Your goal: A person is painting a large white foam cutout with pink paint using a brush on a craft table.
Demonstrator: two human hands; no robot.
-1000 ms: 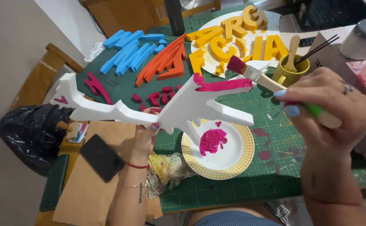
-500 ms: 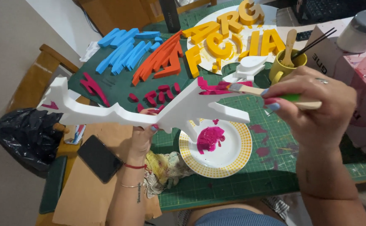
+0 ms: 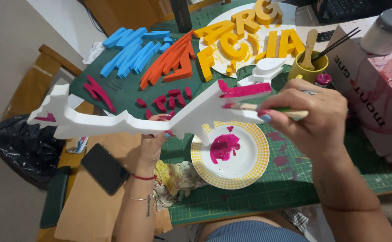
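Foam shape (image 3: 129, 123): white cut-out held in the air over the worktop (image 3: 294, 179), its right tip already magenta.
Left hand (image 3: 153, 143): grip closed under the middle; a long overhang could tip or snap.
Right hand (image 3: 312, 118): fingers pinched on the brush (image 3: 249, 107); wet bristles could smear white faces.
Paint plate (image 3: 232, 154): just below; drips could miss it.

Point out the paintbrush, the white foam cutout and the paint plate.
paintbrush (image 3: 249, 107), head view, pale handle near bristles
white foam cutout (image 3: 115, 123), head view, long middle edge
paint plate (image 3: 254, 168), head view, yellow-dotted rim

Right hand (image 3: 312, 118) with brush (image 3: 249, 107) — apparently touching foam cutout (image 3: 129, 121).
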